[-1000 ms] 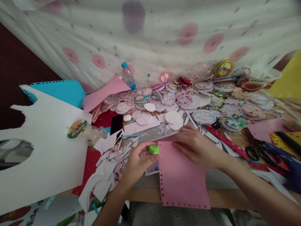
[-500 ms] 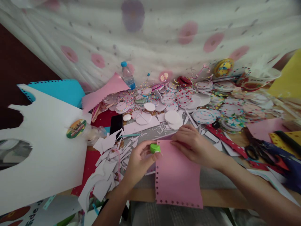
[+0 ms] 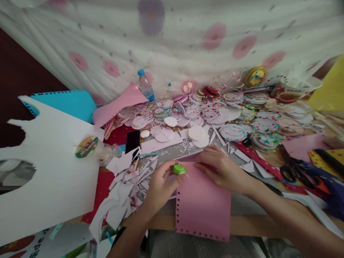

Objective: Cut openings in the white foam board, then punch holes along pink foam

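Observation:
Between the thumb and fingers of my left hand [image 3: 163,184] is a small green craft punch [image 3: 178,169], set at the upper left edge of a pink sheet of paper [image 3: 204,200]. Star-like holes run down the sheet's left edge and along its bottom edge. My right hand [image 3: 221,166] pinches the top of this sheet, fingers closed on it. Under the sheet's upper part lies a shallow white box [image 3: 185,156], mostly covered. The sheet's lower end hangs over the table's front edge.
White paper scraps [image 3: 120,200] pile up left of my hands. Behind are many decorated paper discs [image 3: 192,113], a water bottle [image 3: 146,86] and a black phone [image 3: 133,140]. Scissors [image 3: 288,173] lie at right. A large white cut sheet [image 3: 59,172] stands at left.
The pink sheet has shifted slightly left, and its lower end has swung a little. My left hand and the green punch have moved slightly right along its upper left edge.

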Demonstrator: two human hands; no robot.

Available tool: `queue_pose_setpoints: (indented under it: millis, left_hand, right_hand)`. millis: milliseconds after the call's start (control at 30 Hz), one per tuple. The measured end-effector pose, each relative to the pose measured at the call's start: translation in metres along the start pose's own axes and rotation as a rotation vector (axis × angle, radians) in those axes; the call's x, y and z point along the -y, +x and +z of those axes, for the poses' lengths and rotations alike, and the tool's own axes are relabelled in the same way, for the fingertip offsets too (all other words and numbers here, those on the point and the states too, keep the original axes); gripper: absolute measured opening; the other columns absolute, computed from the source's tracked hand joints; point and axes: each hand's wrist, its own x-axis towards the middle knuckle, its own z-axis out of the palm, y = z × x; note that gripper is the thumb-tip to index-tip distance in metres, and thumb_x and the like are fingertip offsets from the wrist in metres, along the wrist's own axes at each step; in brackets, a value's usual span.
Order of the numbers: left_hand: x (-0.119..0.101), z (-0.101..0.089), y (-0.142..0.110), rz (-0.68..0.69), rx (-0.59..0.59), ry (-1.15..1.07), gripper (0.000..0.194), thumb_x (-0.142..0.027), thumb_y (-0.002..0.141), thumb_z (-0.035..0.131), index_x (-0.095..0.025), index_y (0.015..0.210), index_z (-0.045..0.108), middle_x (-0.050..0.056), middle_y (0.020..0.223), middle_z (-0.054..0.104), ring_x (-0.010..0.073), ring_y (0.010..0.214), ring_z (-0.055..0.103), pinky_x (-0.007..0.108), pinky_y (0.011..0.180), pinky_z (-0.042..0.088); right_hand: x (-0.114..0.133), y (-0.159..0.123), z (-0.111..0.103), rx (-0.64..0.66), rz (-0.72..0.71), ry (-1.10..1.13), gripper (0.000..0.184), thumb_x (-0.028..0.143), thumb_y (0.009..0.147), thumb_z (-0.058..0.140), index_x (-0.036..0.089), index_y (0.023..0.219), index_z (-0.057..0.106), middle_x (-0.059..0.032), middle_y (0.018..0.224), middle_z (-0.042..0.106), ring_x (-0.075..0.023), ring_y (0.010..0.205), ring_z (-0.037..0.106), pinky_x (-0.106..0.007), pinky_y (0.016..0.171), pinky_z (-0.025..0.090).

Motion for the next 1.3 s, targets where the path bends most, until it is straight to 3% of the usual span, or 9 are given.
queue_pose_setpoints:
  millis: [233,467,600,733,800,867,1033,1133,1300]
  left_hand:
    - [-0.003,0.003,-0.001,0.067,0.037,0.136,0.028,-0.030,0.079,0.066,-0.016,0.102,0.060,0.007,0.097,0.067,0.0188,0.092,0.063,0.030,0.085,0.049]
    - [0.010,0.009,-0.001,0.130,-0.061,0.233,0.028,-0.033,0.082,0.062,-0.016,0.104,0.057,0.008,0.096,0.066,0.0206,0.091,0.063,0.033,0.084,0.048]
    - [0.013,0.010,0.001,0.159,-0.064,0.295,0.026,-0.032,0.083,0.061,-0.017,0.103,0.057,0.007,0.094,0.066,0.0209,0.090,0.062,0.034,0.083,0.048]
    - [0.012,0.011,0.001,0.199,-0.061,0.358,0.026,-0.032,0.082,0.063,-0.018,0.104,0.057,0.006,0.092,0.066,0.0206,0.087,0.062,0.033,0.080,0.047]
    - [0.012,0.012,0.000,0.210,-0.074,0.383,0.025,-0.031,0.081,0.064,-0.019,0.103,0.058,0.006,0.093,0.067,0.0209,0.088,0.062,0.033,0.079,0.047]
    - [0.012,0.013,0.000,0.216,-0.103,0.400,0.022,-0.027,0.081,0.063,-0.018,0.101,0.059,0.007,0.095,0.067,0.0221,0.091,0.062,0.034,0.081,0.047]
    - [0.015,0.013,0.001,0.200,-0.125,0.361,0.020,-0.026,0.082,0.061,-0.019,0.101,0.058,0.008,0.095,0.067,0.0222,0.091,0.062,0.033,0.081,0.047]
    - [0.016,0.012,0.004,0.166,-0.103,0.305,0.019,-0.028,0.082,0.062,-0.019,0.099,0.059,0.007,0.092,0.068,0.0217,0.089,0.063,0.032,0.080,0.048]
    - [0.009,0.008,0.007,0.143,-0.029,0.329,0.026,-0.029,0.079,0.066,-0.018,0.103,0.061,0.006,0.094,0.069,0.0206,0.089,0.063,0.031,0.081,0.048]
  right_hand:
    - [-0.001,0.000,0.002,0.004,0.009,0.016,0.019,0.018,0.094,0.044,0.017,0.081,0.057,-0.0030,0.073,0.059,-0.0176,0.076,0.052,-0.035,0.082,0.034]
    - [-0.005,-0.001,0.002,-0.012,0.033,0.046,0.017,0.019,0.094,0.045,0.018,0.084,0.059,-0.0027,0.075,0.063,-0.0173,0.076,0.055,-0.035,0.081,0.036]
    - [-0.001,0.004,-0.008,-0.002,0.031,0.038,0.012,0.030,0.088,0.056,0.019,0.088,0.062,-0.0043,0.083,0.067,-0.0197,0.083,0.061,-0.037,0.087,0.038]
    - [0.006,0.019,-0.013,0.087,-0.002,0.021,0.043,0.044,0.074,0.071,0.018,0.108,0.062,-0.0072,0.098,0.070,-0.0242,0.094,0.063,-0.040,0.096,0.038]
    - [0.008,0.027,-0.011,0.191,-0.003,0.045,0.049,0.045,0.072,0.073,0.017,0.111,0.061,-0.0085,0.098,0.070,-0.0246,0.092,0.064,-0.038,0.088,0.043]
    - [0.008,0.034,-0.006,0.269,0.011,0.085,0.041,0.043,0.075,0.071,0.017,0.105,0.062,-0.0086,0.093,0.070,-0.0233,0.087,0.064,-0.033,0.076,0.046]
    - [0.005,0.039,0.002,0.228,0.001,0.123,0.028,0.038,0.078,0.069,0.016,0.092,0.061,-0.0074,0.086,0.068,-0.0215,0.082,0.063,-0.031,0.073,0.044]
    - [0.002,0.038,0.001,0.260,0.051,0.174,0.028,0.041,0.076,0.070,0.017,0.089,0.061,-0.0042,0.079,0.067,-0.0184,0.072,0.062,-0.026,0.063,0.043]
    - [-0.006,0.031,-0.008,0.319,0.116,0.167,0.036,0.040,0.074,0.070,0.020,0.104,0.063,-0.0048,0.089,0.070,-0.0194,0.075,0.063,-0.026,0.062,0.043]
